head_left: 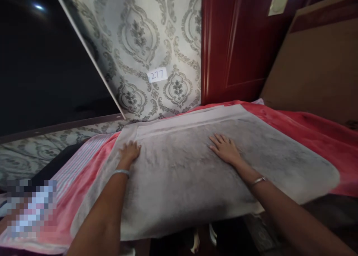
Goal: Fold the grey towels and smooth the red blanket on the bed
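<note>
Head view shows me, from far away, 2 bare hands on a big, soft gray cloth (pixel 179 181). I see the left hand (pixel 131 151) flat near the cloth's left side, with its fingers spread. I see the right hand (pixel 224 147) flat too, past the middle and toward the far edge. Both grips look released, with the palms down on the cloth. A band (pixel 121 172) goes round the left wrist, and a shiny bracelet (pixel 258 180) goes round the right wrist.

The gray cloth lies on top of a red cloth (pixel 302 133), which peeks out on both sides. I spot a striped cloth (pixel 81 162) at the left. Behind is a wall (pixel 140 32) with curly shapes and a white label (pixel 157 75) that says 277. A big black screen (pixel 50 69) is at the left.
</note>
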{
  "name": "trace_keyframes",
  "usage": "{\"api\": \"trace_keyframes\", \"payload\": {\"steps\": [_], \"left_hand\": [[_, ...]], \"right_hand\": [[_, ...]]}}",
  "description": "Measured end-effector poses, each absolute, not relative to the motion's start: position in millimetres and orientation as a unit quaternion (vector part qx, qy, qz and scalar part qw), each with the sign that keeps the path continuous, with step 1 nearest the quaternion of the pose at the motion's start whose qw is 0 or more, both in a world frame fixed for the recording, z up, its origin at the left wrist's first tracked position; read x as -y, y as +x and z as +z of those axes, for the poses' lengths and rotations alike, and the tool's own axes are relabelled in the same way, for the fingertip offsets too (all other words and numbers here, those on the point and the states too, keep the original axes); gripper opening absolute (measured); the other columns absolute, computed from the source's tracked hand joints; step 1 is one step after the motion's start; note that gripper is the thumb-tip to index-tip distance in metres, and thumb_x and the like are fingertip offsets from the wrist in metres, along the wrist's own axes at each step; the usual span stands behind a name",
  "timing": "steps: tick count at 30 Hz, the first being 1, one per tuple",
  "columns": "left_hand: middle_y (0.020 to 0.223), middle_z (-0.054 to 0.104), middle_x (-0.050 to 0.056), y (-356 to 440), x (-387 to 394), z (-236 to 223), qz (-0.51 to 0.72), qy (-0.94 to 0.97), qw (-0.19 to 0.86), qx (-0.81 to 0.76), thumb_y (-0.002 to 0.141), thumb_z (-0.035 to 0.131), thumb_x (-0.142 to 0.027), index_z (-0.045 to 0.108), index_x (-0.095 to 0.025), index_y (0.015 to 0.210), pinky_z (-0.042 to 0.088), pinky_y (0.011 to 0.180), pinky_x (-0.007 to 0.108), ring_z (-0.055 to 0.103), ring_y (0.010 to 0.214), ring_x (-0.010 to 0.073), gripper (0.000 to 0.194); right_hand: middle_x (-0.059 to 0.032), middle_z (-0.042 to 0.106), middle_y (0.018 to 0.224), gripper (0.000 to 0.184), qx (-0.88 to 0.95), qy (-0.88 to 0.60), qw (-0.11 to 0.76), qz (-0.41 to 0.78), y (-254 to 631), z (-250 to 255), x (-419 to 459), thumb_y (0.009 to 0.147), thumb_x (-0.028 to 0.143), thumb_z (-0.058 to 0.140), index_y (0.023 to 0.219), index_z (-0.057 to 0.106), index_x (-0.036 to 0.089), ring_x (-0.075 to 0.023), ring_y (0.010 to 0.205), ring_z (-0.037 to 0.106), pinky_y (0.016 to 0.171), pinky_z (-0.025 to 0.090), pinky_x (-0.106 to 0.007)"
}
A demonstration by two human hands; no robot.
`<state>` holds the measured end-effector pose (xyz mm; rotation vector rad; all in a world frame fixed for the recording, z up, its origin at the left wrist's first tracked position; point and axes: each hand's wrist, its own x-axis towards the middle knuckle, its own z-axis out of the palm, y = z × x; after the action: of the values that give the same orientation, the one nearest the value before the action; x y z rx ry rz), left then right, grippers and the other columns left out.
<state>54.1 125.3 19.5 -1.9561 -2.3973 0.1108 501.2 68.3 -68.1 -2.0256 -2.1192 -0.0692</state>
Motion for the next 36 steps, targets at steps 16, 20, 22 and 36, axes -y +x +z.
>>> {"api": "trace_keyframes", "payload": {"steps": [16, 20, 22, 36], "left_hand": [[0.163, 0.028, 0.019, 385.2, -57.2, 5.8, -0.030, -0.912, -0.070, 0.402, 0.100, 0.033, -0.047, 0.035, -0.013, 0.154, 0.020, 0.122, 0.055, 0.022, 0.152, 0.0309, 0.064], [0.164, 0.027, 0.016, 436.9, -47.8, -8.8, -0.054, -0.930, -0.072, 0.357, 0.100, 0.032, -0.049, 0.035, -0.017, 0.154, 0.021, 0.122, 0.057, 0.022, 0.152, 0.0325, 0.064], [0.165, 0.025, 0.014, 451.4, -40.9, -19.0, -0.047, -0.938, -0.065, 0.337, 0.100, 0.031, -0.051, 0.034, -0.021, 0.155, 0.018, 0.121, 0.061, 0.019, 0.153, 0.0339, 0.063], [0.165, 0.023, 0.007, 250.1, -41.2, -13.6, 0.033, -0.856, 0.044, 0.513, 0.099, 0.031, -0.045, 0.033, -0.023, 0.156, 0.017, 0.121, 0.062, 0.017, 0.154, 0.0308, 0.061]], "right_hand": [[-0.0121, 0.042, 0.156, 0.057, 0.635, -0.751, 0.182, -0.014, 639.1, -37.0, -26.8, 0.104, 0.036, 0.023, 0.153, 0.041, 0.014, -0.0268, 0.144, 0.036, 0.119, 0.030, -0.045], [-0.0102, 0.038, 0.158, 0.057, 0.601, -0.786, 0.143, -0.012, 670.8, -56.5, -1.2, 0.103, 0.043, 0.026, 0.153, 0.042, 0.021, -0.0327, 0.146, 0.033, 0.116, 0.028, -0.057], [-0.0083, 0.035, 0.160, 0.057, 0.600, -0.790, 0.130, -0.011, 673.0, -65.3, 2.0, 0.104, 0.046, 0.025, 0.154, 0.042, 0.025, -0.0316, 0.147, 0.031, 0.118, 0.025, -0.057], [-0.0080, 0.027, 0.164, 0.059, 0.591, -0.799, 0.108, 0.022, 670.5, -56.6, 4.3, 0.105, 0.047, 0.019, 0.158, 0.034, 0.024, -0.0293, 0.150, 0.023, 0.121, 0.018, -0.052]]}}
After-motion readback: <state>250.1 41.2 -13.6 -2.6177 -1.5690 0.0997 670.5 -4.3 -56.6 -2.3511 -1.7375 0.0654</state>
